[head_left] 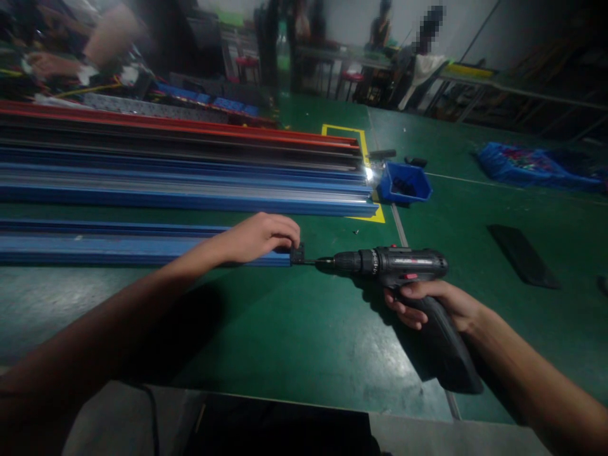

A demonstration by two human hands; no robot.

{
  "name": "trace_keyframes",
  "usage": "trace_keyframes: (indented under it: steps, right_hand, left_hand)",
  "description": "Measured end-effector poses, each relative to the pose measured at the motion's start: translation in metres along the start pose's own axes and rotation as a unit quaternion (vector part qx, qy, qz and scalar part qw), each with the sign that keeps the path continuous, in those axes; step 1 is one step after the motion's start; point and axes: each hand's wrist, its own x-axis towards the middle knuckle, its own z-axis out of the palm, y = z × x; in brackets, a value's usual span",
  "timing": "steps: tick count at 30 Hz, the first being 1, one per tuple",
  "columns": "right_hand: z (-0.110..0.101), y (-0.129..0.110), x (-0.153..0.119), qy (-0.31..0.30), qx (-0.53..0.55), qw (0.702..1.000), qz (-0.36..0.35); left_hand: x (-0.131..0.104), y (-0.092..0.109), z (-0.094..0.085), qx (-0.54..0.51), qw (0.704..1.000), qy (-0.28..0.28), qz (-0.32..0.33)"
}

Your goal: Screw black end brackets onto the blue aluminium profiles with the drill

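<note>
A long blue rail [118, 246] lies across the green table, with a small black end piece [297, 254] at its right end. My left hand [266, 237] rests over that end of the rail, its bent fingers closed at the black piece. In my right hand [418, 301] is a black cordless drill [403, 261], the fingers wrapped round its handle. The drill lies level and points left, and its long bit meets the black piece. Whether a screw sits at the bit's tip is too small to tell.
Behind lie more blue rails [190, 190] and a red rail [190, 126]. A blue bin [406, 182] stands past their right ends. Farther right are a black flat object [522, 255] and blue trays [536, 166]. Another person's arm [111, 38] is at the upper left.
</note>
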Motion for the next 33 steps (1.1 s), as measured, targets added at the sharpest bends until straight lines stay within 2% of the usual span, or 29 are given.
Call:
trace_keyframes:
  steps: [13, 33]
  right_hand:
    - [0.0019, -0.0005, 0.0009, -0.008, -0.019, 1.000, -0.016]
    - [0.0048, -0.0009, 0.0000, 0.030, -0.019, 0.999, -0.003]
  left_hand:
    - [-0.0002, -0.0016, 0.0001, -0.004, 1.000, 0.000, 0.002]
    - [0.0008, -0.0017, 0.0012, -0.007, 1.000, 0.000, 0.001]
